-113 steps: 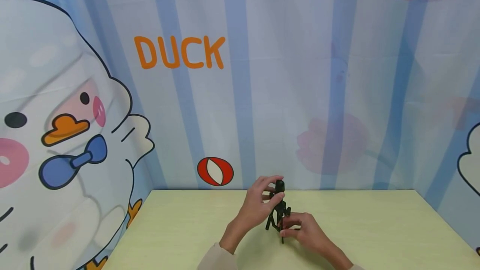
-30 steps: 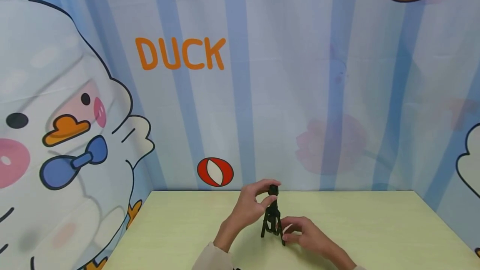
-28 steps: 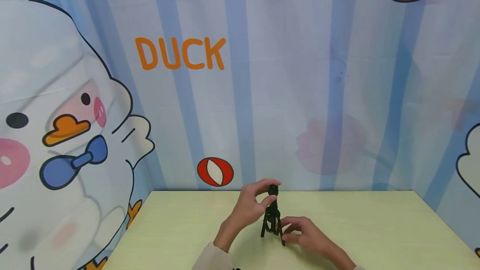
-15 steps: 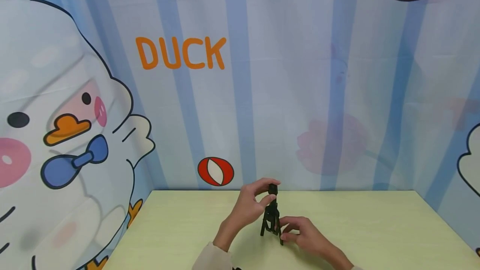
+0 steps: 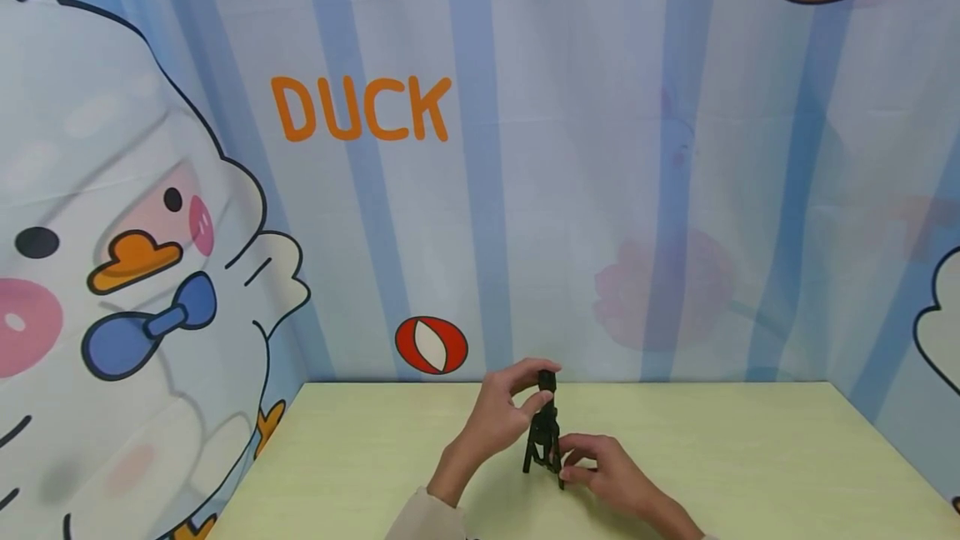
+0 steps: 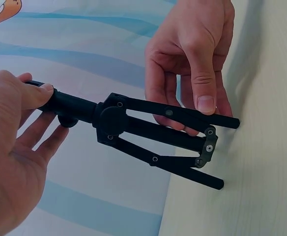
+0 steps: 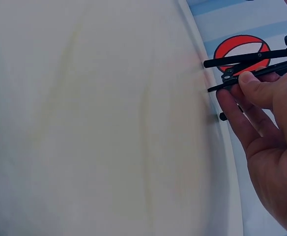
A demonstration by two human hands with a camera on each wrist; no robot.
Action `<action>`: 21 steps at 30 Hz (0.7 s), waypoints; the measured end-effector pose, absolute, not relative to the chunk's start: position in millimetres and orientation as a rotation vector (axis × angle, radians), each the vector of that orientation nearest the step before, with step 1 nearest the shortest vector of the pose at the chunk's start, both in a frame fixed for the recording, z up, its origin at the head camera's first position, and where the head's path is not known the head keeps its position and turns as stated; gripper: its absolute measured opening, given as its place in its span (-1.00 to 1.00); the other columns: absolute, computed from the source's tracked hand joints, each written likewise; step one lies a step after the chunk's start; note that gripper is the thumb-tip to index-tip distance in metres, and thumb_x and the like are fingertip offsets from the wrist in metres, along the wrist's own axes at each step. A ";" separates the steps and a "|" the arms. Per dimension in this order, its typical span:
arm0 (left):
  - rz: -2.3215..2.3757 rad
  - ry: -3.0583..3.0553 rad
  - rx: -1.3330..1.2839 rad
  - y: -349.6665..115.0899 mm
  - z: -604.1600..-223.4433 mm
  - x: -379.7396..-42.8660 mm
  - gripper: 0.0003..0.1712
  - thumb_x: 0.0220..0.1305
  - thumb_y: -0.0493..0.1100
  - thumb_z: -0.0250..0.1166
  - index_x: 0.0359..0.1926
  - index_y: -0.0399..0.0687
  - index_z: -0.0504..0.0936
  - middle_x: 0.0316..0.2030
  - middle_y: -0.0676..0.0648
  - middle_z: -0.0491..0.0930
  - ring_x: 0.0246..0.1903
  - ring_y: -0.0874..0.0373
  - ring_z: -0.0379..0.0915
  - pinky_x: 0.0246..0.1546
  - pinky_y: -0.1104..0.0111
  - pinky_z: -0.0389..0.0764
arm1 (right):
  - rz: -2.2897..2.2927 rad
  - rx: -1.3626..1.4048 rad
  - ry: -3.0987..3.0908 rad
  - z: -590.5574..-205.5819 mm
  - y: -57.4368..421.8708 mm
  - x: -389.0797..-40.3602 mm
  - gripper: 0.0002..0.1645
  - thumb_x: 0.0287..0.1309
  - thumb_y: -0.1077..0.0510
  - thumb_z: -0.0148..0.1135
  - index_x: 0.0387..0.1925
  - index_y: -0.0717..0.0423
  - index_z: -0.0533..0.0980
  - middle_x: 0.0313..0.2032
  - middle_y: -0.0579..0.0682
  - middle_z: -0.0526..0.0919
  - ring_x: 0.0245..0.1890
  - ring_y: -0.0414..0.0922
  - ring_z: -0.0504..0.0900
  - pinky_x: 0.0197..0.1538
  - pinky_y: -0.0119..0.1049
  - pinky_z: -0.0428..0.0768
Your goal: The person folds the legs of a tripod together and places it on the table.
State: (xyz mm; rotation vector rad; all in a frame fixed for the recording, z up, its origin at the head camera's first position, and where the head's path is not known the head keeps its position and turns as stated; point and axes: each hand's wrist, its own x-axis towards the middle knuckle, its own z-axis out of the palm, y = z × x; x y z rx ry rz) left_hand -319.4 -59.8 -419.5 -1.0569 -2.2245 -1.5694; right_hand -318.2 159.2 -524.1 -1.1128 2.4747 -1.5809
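Backdrop: blue-and-white striped fabric, hanging behind the work. Surface: pale yellow table with a straight rear edge. Print: large white cartoon duck at the left of the fabric. Writing: orange capital lettering, legible as "DUCK", on the rear panel.

Item: small black jointed tripod, upright near the middle of the table; foot contact with the surface cannot be confirmed. Against the frame of 3.8 s ago, it has shifted slightly leftward and turned; against that of 1.0 s ago, its two visible feet are closer together.

Left hand: grasping the tripod's top end, forefinger at the top and thumb lower, spread only about the part held. Right hand: thumb and fingers pinching one slim black leg near its foot, almost closed. Below the column's grip, one round black knob.
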 end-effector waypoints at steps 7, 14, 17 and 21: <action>-1.567 -2.201 -1.071 -58.0 -421.9 -322.4 -0.55 0.41 -0.40 0.32 0.23 0.08 0.65 0.14 0.03 0.66 0.14 0.13 0.62 0.26 0.14 0.57 | -1.583 -1.096 2.497 -522.7 158.5 -319.3 -0.79 0.28 0.35 0.37 -0.06 0.14 0.69 -0.13 0.01 0.75 -0.18 -0.16 0.72 -0.06 -0.21 0.73; -1.563 -2.199 -1.055 -55.5 -425.0 -326.2 -0.55 0.40 -0.40 0.33 0.21 0.07 0.66 0.13 0.03 0.67 0.14 0.10 0.62 0.25 0.18 0.58 | -1.598 -1.098 2.485 -524.4 158.8 -321.8 -0.79 0.28 0.34 0.37 -0.07 0.13 0.69 -0.13 0.02 0.75 -0.19 -0.15 0.72 -0.09 -0.24 0.73; -1.581 -2.180 -1.045 -54.5 -425.8 -327.1 -0.57 0.39 -0.40 0.34 0.21 0.02 0.66 0.14 0.01 0.67 0.13 0.04 0.63 0.25 0.14 0.58 | -1.596 -1.108 2.483 -524.6 159.0 -323.3 -0.79 0.28 0.35 0.37 -0.07 0.13 0.69 -0.14 0.02 0.75 -0.19 -0.15 0.72 -0.09 -0.24 0.73; -1.591 -2.126 -1.047 -53.0 -426.6 -328.8 -0.59 0.38 -0.40 0.35 0.21 -0.07 0.65 0.13 -0.06 0.67 0.09 -0.05 0.66 0.22 0.07 0.60 | -1.582 -1.118 2.492 -524.4 159.2 -324.8 -0.78 0.27 0.35 0.38 -0.07 0.15 0.68 -0.15 0.02 0.75 -0.20 -0.16 0.73 -0.08 -0.22 0.73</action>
